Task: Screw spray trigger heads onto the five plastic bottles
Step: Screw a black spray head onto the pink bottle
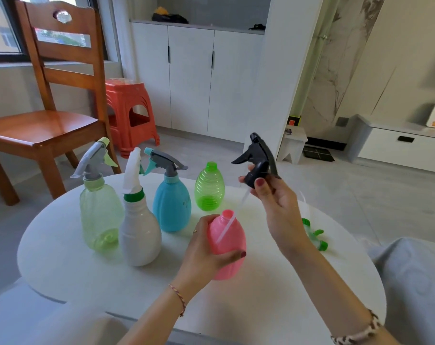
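My left hand [206,250] grips the pink bottle [227,245], held tilted above the white round table [273,295]. My right hand [271,192] holds a black spray trigger head [257,159] up above it; its clear dip tube runs down into the pink bottle's open neck. Three bottles stand with heads on: a pale green one [100,210], a white one [139,235] and a blue one [171,202]. A bright green bottle [209,188] stands open with no head. A green and clear trigger head [314,235] lies on the table behind my right wrist.
A wooden chair [49,100] stands past the table's far left edge, with a red plastic stool [130,113] behind it. White cabinets [194,78] line the back wall. A grey cushion [415,282] is at the right.
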